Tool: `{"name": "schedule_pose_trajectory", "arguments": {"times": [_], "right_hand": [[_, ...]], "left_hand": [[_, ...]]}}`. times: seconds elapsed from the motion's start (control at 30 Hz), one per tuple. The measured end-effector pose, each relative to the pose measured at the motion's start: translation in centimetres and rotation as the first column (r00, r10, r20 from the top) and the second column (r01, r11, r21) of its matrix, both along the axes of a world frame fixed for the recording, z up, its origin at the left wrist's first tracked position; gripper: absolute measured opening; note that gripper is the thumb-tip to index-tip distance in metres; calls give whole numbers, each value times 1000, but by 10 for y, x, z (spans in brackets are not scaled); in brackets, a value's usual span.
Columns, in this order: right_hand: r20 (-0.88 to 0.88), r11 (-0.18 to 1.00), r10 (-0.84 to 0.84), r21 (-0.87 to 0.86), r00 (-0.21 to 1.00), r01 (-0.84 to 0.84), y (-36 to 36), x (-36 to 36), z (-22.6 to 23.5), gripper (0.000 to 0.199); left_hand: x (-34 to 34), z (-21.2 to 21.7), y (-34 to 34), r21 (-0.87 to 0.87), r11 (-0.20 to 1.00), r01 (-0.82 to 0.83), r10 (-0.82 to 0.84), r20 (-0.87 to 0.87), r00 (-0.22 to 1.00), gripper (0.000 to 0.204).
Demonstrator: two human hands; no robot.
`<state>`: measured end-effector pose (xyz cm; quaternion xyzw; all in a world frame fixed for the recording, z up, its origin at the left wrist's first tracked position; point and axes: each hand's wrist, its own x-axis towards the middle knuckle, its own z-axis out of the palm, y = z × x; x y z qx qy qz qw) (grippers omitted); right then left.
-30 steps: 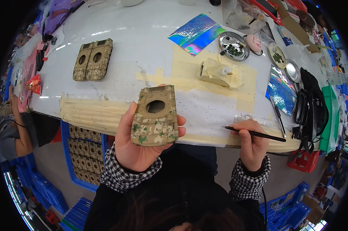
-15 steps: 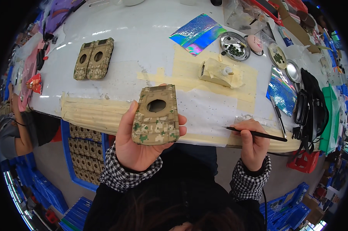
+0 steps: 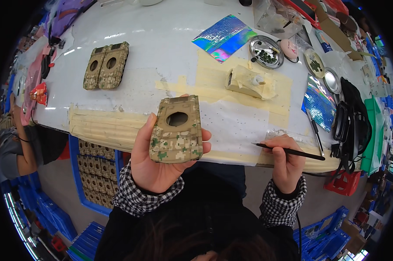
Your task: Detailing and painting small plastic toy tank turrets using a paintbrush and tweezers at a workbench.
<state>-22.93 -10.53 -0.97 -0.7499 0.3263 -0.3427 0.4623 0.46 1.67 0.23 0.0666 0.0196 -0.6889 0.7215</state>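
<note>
My left hand grips a model tank hull by its sides, tilted toward me. The hull wears a pixelated tan, brown and green camouflage and has a round hole in its top. Over the table's front edge, my right hand pinches slim black tweezers, their pointed tip aimed left. That tip is over a white sheet dotted with tiny dark specks, apart from the hull. Two more camouflaged hulls lie side by side on the table at the far left.
Taped to the table is a tape-covered block. Beyond it are a round metal dish of small dark green bits and shiny iridescent sheets. A black pen lies at right. Below left, a blue crate holds several hulls.
Both hands and what they hold stay almost still. The view has shifted very slightly.
</note>
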Motion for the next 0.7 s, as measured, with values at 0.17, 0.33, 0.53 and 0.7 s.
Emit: {"name": "schedule_pose_trajectory", "arguments": {"times": [0.17, 0.33, 0.53, 0.7], "right_hand": [[-2, 1000, 3, -16, 1000, -3, -1, 0, 0, 10], [6, 1000, -14, 2, 1000, 14, 1, 1, 0, 10], [-4, 1000, 1, -15, 1000, -1, 0, 0, 0, 10], [6, 1000, -13, 3, 1000, 13, 1, 1, 0, 11]], "left_hand": [[0, 1, 0, 4, 1000, -4, 4, 5, 1000, 58], [0, 0, -1, -11, 1000, -4, 4, 5, 1000, 58], [1, 0, 0, 2, 1000, -7, 7, 8, 1000, 58], [1, -1, 0, 0, 1000, -5, 5, 14, 1000, 58]]}}
